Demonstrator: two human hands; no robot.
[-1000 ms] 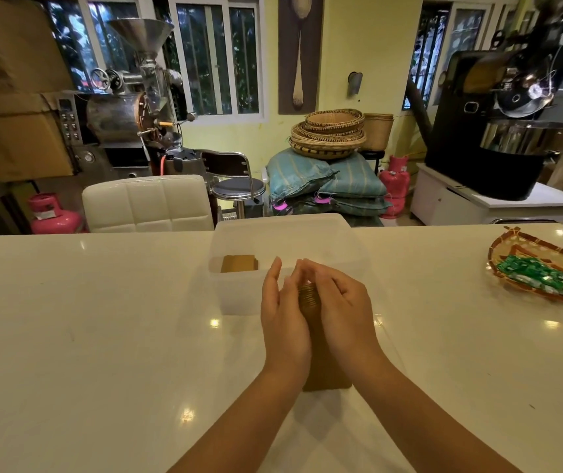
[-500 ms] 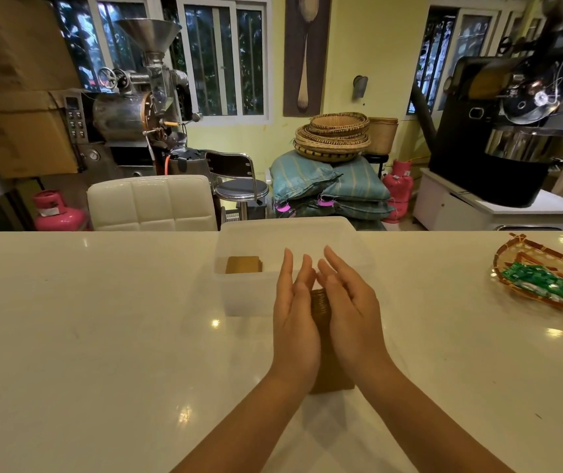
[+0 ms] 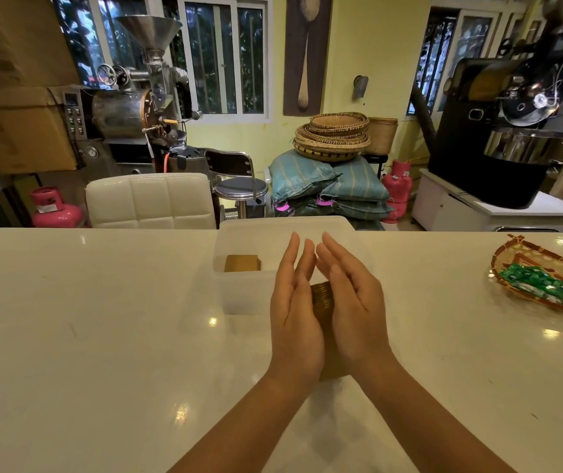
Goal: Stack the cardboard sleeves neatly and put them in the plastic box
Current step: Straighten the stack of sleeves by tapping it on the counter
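Note:
A stack of brown cardboard sleeves [image 3: 322, 298] stands on edge on the white counter, just in front of the translucent plastic box [image 3: 239, 295]. My left hand [image 3: 295, 315] presses flat against the stack's left side and my right hand [image 3: 351, 308] against its right side, fingers straight and pointing away from me. The palms hide most of the stack; only its top end and a bit of its near bottom show. Inside the box, at its left, lies another bundle of brown sleeves [image 3: 242, 263].
A woven tray [image 3: 525, 254] with green packets [image 3: 535, 283] sits at the counter's right edge. Beyond the counter stand a white padded chair [image 3: 150, 201], a metal stool [image 3: 239, 189], coffee roasters, sacks and baskets.
My fingers have straightened from curled over the stack's top to flat along its sides, fingertips now reaching over the box. The stack stays in the same spot.

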